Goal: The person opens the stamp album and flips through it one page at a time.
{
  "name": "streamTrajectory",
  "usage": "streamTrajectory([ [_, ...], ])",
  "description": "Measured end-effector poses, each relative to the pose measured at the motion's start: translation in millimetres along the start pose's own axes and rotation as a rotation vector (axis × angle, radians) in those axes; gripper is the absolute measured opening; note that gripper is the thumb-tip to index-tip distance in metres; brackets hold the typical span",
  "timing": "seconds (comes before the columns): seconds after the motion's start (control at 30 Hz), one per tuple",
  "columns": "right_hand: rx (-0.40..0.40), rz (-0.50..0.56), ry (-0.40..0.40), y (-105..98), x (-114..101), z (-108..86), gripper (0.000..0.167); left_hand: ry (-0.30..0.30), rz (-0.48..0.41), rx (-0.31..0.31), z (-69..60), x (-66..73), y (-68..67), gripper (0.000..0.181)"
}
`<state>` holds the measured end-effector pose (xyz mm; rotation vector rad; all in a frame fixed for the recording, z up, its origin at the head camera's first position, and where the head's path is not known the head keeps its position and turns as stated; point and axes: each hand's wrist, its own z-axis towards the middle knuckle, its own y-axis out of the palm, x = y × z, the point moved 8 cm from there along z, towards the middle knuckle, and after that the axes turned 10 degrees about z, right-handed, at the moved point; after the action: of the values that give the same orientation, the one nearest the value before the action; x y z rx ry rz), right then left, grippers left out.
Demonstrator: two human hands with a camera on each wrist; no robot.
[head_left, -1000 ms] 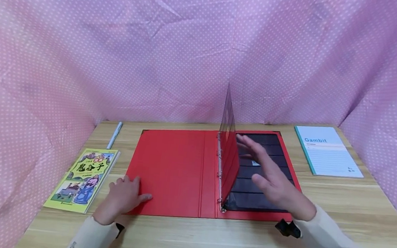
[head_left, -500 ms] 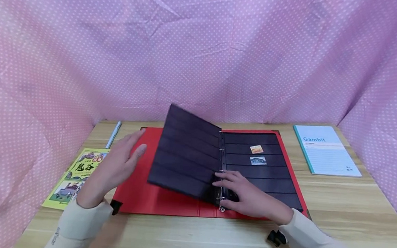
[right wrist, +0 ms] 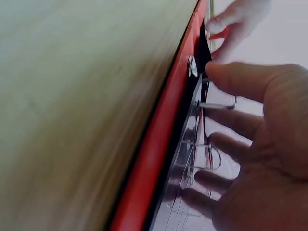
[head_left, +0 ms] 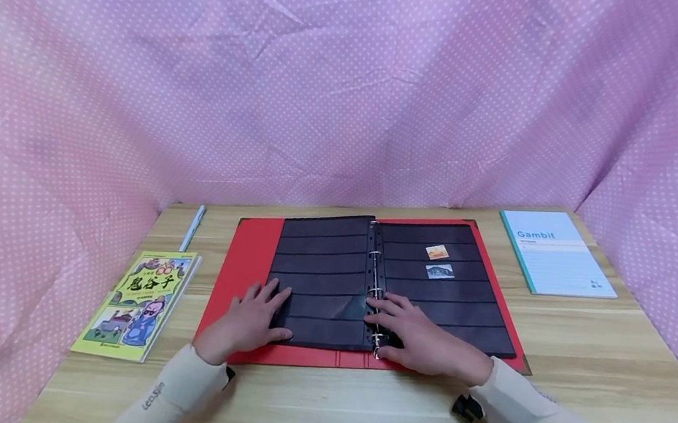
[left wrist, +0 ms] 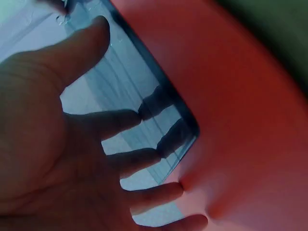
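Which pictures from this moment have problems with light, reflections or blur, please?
Head view: fairly clear, with soft shadows on the table and a greenish sheen on the left black page; left wrist view: the left hand looks dark against the pale, shiny page, and the red cover is soft; right wrist view: the table is blurred, and the upper right corner looks washed out.

Head view bright; wrist views soft, fingers (left wrist: 108,124) shadowed
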<state>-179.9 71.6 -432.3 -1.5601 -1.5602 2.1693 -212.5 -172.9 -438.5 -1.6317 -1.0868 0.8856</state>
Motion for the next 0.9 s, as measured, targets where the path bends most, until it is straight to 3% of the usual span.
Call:
streamTrajectory([
  [0.07, 0.018, 0.021, -0.001, -5.0, 3.5, -6.4, 0.052, -0.012, 0.013, -0.004, -0.5, 3.2, 2.3, 0.082],
  [0.17, 0.115, 0.009, 0.029, -22.1, 18.6, -24.8, 0.053, -0.025, 0.024, -0.002, -1.1, 6.8, 4.2, 0.082],
  [0.3, 0.302, -0.101, 0.204, -56.3, 56.5, -62.6, 0.055, -0.041, 0.012, 0.009, -0.5, 7.6, 6.5, 0.082],
  [0.4, 0.374, -0.142, 0.367, -75.9, 84.2, -91.1, 0.059, -0.044, 0.002, 0.008, -1.4, 7.6, 8.5, 0.082],
  [0.57, 0.366, -0.104, 0.443, -85.3, 105.2, -113.0, 0.064, -0.035, -0.006, 0.019, -4.4, 6.0, 10.1, 0.081],
  [0.9, 0.331, -0.042, 0.394, -90.0, 102.7, -98.3, 0.063, -0.052, -0.002, 0.029, -7.4, 3.0, 10.6, 0.083],
])
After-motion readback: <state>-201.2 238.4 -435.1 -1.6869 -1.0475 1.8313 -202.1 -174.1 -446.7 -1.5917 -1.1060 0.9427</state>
